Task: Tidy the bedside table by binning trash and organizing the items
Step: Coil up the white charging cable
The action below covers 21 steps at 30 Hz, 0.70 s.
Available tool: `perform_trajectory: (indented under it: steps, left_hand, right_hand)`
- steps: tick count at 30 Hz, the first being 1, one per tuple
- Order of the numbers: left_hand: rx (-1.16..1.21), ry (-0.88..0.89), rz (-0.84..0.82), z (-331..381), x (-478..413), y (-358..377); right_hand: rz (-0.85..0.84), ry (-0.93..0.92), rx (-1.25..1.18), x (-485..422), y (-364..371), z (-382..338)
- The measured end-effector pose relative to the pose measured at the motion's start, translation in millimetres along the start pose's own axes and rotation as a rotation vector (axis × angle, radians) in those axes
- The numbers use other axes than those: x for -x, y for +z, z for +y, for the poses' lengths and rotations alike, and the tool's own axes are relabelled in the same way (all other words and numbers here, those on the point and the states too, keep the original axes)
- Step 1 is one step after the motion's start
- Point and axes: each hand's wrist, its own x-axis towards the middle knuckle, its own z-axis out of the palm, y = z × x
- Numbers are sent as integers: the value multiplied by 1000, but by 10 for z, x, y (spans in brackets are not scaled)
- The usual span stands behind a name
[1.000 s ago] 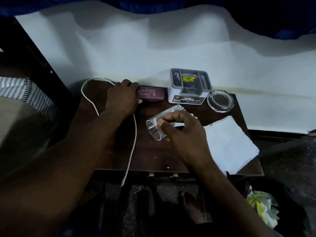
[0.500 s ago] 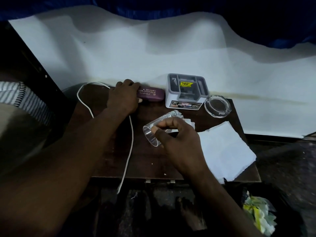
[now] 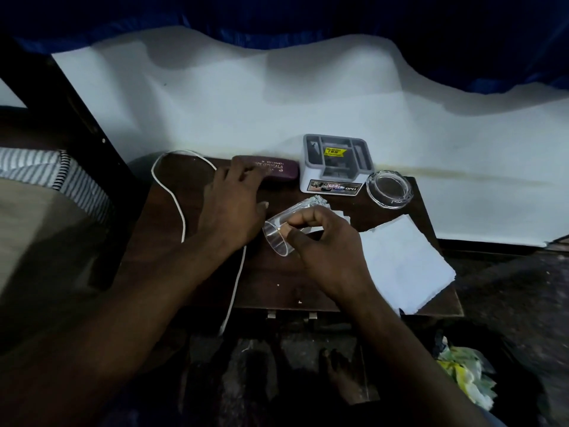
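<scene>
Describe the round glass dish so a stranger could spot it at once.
Find the dark wooden table. At its back edge stands a grey-and-white organizer box; the glass dish sits just right of it. It is low and round, unlike the tall clear cup nearby.

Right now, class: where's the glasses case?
In the head view the glasses case lies at the table's back edge, left of the organiser, partly under the left hand.
</scene>
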Motion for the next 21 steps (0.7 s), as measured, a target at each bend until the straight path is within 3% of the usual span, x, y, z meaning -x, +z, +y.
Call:
perform_trajectory:
  steps: [9, 21]
  left_hand:
    - [284, -32, -161, 267, 759, -347]
    - [272, -55, -262, 283, 996, -175]
  right_hand:
    - [-37, -104, 182, 50, -127, -4]
    - [-140, -117, 340, 263, -88, 57]
